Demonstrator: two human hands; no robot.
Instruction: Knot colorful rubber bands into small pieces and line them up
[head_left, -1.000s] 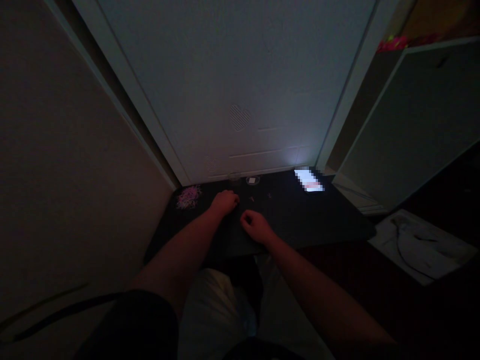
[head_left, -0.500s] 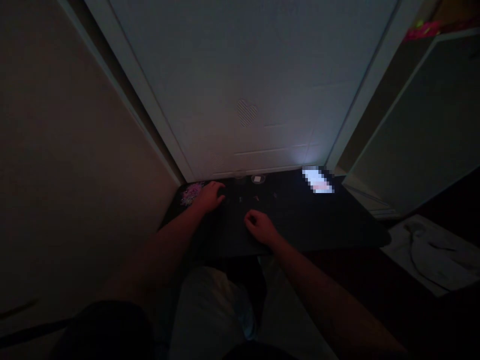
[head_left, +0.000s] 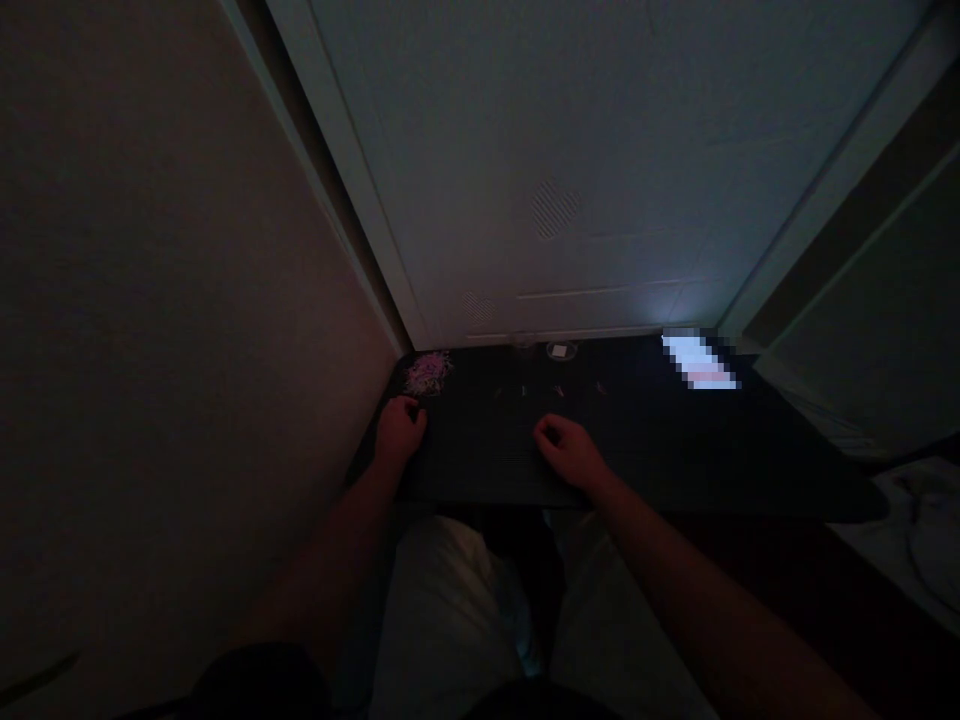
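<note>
Pink-purple pile by a curled hand

A loose pile (head_left: 428, 372) of thin pink, purple and whitish bits, dimly lit and tangled-looking, lies on the dark tabletop (head_left: 675, 450). Just in front of the pile, the left hand (head_left: 402, 428) is loosely curled; well right of it, the right hand (head_left: 568, 449) curls too. Whether either grips anything cannot be told. Small pieces (head_left: 559, 391) form a row right of the pile.
</note>
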